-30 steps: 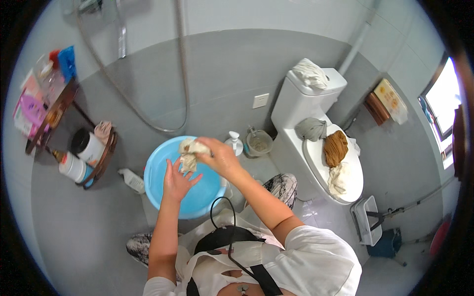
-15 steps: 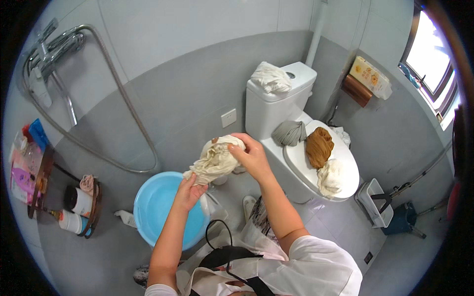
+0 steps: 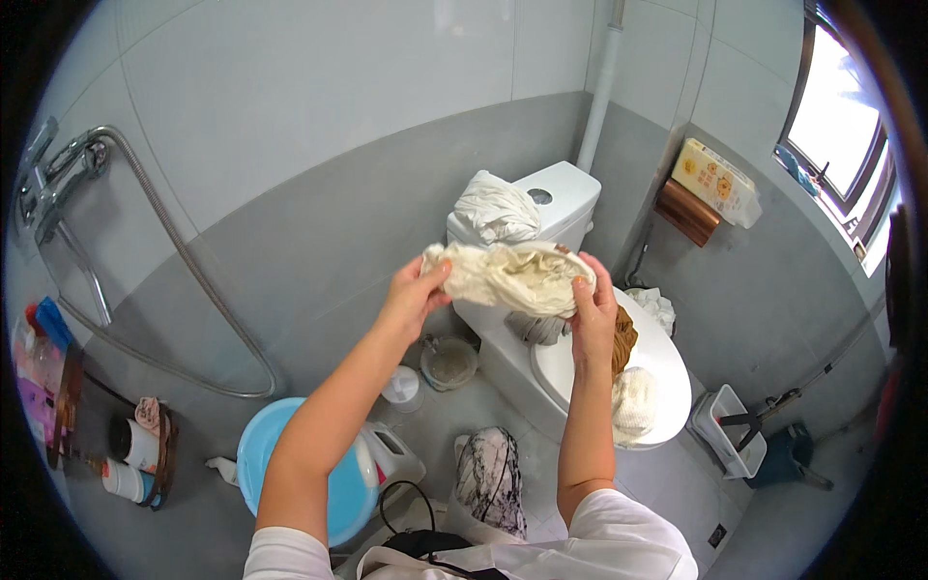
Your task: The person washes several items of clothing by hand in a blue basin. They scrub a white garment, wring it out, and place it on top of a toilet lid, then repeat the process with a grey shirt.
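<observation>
A cream, crumpled cloth garment (image 3: pixel 512 275) stretches between my hands, in front of the toilet. My left hand (image 3: pixel 411 298) pinches one end, while my right hand (image 3: pixel 594 309) grips the wider end, where a hem shows. On the toilet lid (image 3: pixel 667 387) lie a brown bundled cloth (image 3: pixel 624 340) and a white knitted bundle (image 3: pixel 635 398). A grey bundle (image 3: pixel 537 330) is partly hidden beneath the held garment. Another white bundled cloth (image 3: pixel 497 207) rests on the toilet tank (image 3: pixel 570 186).
At lower left a blue basin (image 3: pixel 259 464) stands on the floor beside a white jug (image 3: pixel 394 454), partly behind my left arm. A clear tub (image 3: pixel 449 362) sits by the toilet. Corner shelves (image 3: pixel 159 464), a shower hose (image 3: pixel 179 217) and a white bin (image 3: pixel 727 425) line the sides.
Both hands have moved right and apart, away from the basin, pulling the garment lengthwise. The view has shifted, so the basin now appears lower and further left.
</observation>
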Demonstrator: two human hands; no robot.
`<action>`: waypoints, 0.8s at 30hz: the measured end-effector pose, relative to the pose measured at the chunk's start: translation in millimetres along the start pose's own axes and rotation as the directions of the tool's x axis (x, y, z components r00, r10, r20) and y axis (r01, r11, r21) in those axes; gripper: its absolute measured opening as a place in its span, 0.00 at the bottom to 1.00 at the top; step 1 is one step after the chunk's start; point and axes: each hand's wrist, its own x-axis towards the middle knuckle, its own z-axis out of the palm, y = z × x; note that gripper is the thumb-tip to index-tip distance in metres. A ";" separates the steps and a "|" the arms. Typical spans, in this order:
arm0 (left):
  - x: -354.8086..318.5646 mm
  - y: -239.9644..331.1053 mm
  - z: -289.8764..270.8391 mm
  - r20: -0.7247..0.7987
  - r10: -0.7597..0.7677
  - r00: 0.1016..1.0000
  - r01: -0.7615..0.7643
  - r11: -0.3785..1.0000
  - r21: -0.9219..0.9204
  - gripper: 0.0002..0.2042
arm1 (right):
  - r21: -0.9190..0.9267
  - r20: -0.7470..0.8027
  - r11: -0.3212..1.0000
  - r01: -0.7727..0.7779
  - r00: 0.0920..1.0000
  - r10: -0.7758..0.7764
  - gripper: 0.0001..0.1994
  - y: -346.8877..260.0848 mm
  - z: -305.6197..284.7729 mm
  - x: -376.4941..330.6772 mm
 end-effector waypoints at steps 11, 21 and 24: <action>107.9 68.8 60.9 0.216 0.430 0.877 -0.445 0.895 0.023 0.21 | -0.294 0.144 0.653 0.698 0.708 -0.691 0.20 9.0 35.7 116.4; 132.1 -5.8 7.6 0.347 0.445 0.825 -0.521 0.366 0.771 0.28 | -0.594 0.501 0.520 0.614 0.788 -0.359 0.23 48.2 -7.4 137.9; 129.6 -1.1 11.0 0.349 0.461 0.816 -0.541 0.396 0.741 0.28 | -0.568 0.511 0.555 0.608 0.789 -0.341 0.23 42.6 -3.3 145.1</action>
